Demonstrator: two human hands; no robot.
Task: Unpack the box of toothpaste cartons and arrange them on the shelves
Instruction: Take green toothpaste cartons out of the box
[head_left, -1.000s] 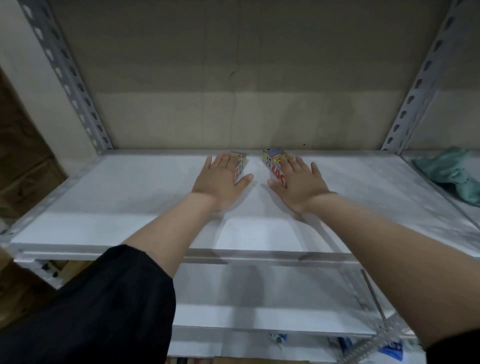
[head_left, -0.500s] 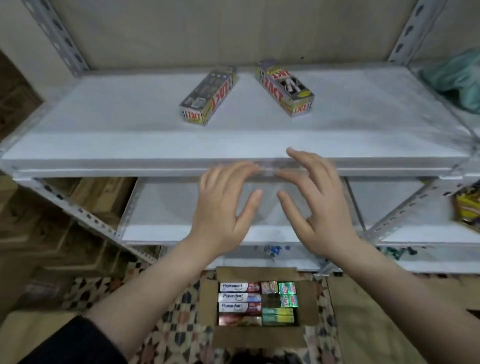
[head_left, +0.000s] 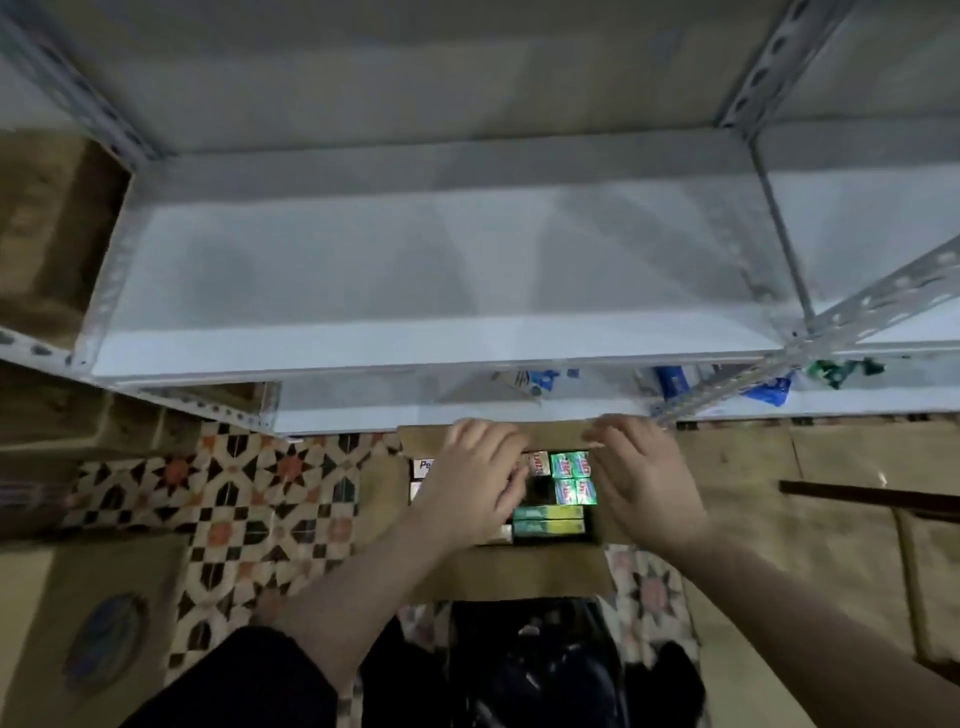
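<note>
The open cardboard box (head_left: 498, 571) is seen on the patterned floor below the shelf (head_left: 415, 332), with the toothpaste cartons (head_left: 548, 519) packed inside, the green ones lying with their long axes left to right. The left hand (head_left: 467, 488) is spread, fingers apart and empty, directly over the cartons, so it is judged nearer. The right hand (head_left: 641, 483), likewise open and empty, is held over the box's right wall.

both arms are stretched forward and downward, bare from the elbows, with dark sleeves seen at the upper arms. the left hand (head_left: 475, 480) is held palm down, its fingers curled downward. the right hand (head_left: 641, 478) is held palm down alongside, fingers loosely bent and spread. nothing is gripped by either.
</note>
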